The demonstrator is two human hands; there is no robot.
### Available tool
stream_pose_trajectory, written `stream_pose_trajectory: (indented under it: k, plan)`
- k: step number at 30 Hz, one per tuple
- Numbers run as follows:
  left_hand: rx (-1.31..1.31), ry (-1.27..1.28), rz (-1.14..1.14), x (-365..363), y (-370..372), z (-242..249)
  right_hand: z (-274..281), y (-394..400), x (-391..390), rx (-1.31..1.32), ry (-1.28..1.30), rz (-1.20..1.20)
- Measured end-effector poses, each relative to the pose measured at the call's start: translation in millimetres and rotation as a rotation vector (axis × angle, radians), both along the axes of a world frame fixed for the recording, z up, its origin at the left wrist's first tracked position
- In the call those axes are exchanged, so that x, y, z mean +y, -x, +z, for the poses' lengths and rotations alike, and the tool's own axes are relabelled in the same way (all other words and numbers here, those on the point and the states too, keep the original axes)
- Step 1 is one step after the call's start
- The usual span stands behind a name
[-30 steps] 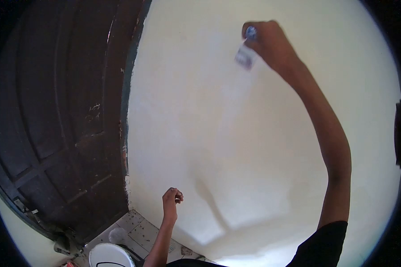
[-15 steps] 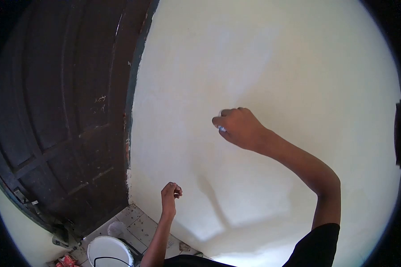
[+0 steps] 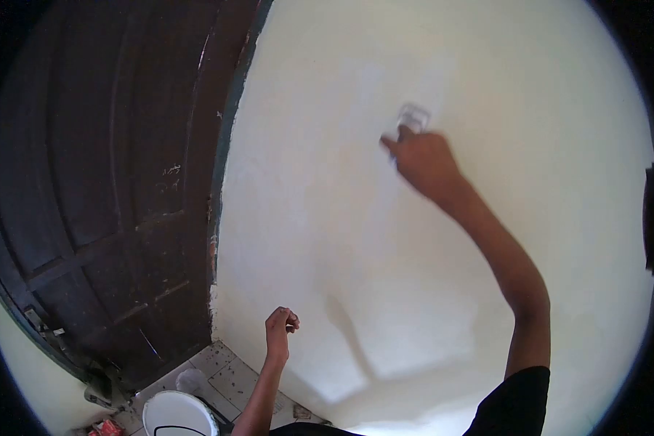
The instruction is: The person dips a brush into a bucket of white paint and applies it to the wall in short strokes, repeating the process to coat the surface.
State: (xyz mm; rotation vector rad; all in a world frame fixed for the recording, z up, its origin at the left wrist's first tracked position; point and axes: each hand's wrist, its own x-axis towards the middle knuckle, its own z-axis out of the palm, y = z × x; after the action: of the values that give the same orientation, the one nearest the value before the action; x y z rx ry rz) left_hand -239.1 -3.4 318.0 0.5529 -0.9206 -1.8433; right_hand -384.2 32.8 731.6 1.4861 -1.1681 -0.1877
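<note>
Pointing up, likely for wall reach, flat tool is gripped by right hand, upper centre; left hand, lower centre, loosely closed.

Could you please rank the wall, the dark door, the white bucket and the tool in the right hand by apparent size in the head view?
Wall
Dark door
White bucket, cut off by the picture's edge
Tool in the right hand, blurred
</note>
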Motion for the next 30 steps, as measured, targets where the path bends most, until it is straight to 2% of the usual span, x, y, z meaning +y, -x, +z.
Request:
stream_pose_trajectory:
  k: [3,6,9,10,12,14,17,19,21,22,24,27,28,30]
  plan:
    - [0.023,0.025,0.024,2.6,-2.5,4.7,-70.6,9.0,6.5,-0.103,-0.185,0.081]
    - [0.04,0.028,0.024,5.0,-3.1,6.7,-123.9,-2.1,16.2,-0.41,-0.42,0.143]
    - [0.042,0.033,0.016,5.5,-6.8,10.6,-139.6,-4.8,14.5,-0.871,-0.705,0.103]
    - [0.045,0.04,0.006,5.3,-7.7,11.4,-136.5,-0.7,11.2,-0.872,-0.71,0.111]
    - [0.037,0.044,0.021,2.4,-5.7,8.8,-115.0,14.9,-0.7,-0.631,-0.491,0.125]
    - [0.023,0.051,0.02,3.4,-2.9,5.4,-58.4,13.8,-0.3,-0.677,-0.345,0.185]
    - [0.018,0.004,0.015,1.5,-0.7,2.9,20.4,-5.2,7.2,-0.405,-0.056,0.118]
    - [0.015,0.009,0.005,1.1,-0.9,-1.0,35.6,-23.7,10.1,-0.253,0.118,0.071]
    - [0.005,0.003,0.007,-1.3,0.4,-5.3,26.7,-20.7,5.0,-0.038,0.233,0.146]
    - [0.004,-0.001,0.012,0.5,1.9,-5.8,20.1,-19.0,2.0,-0.036,0.224,0.151]
    - [-0.001,-0.005,0.021,0.9,1.7,-7.9,-10.8,-4.2,-8.5,-0.068,0.074,-0.005]
    - [-0.008,-0.01,0.026,-1.5,2.5,-5.5,-89.6,25.4,-31.5,0.195,0.022,0.094]
    - [-0.012,-0.019,0.024,-0.6,2.3,-4.3,-115.1,18.7,-32.4,0.136,-0.067,0.075]
    - [-0.002,-0.013,0.005,-1.9,3.3,-5.4,-160.5,-0.2,-30.0,0.183,-0.169,0.106]
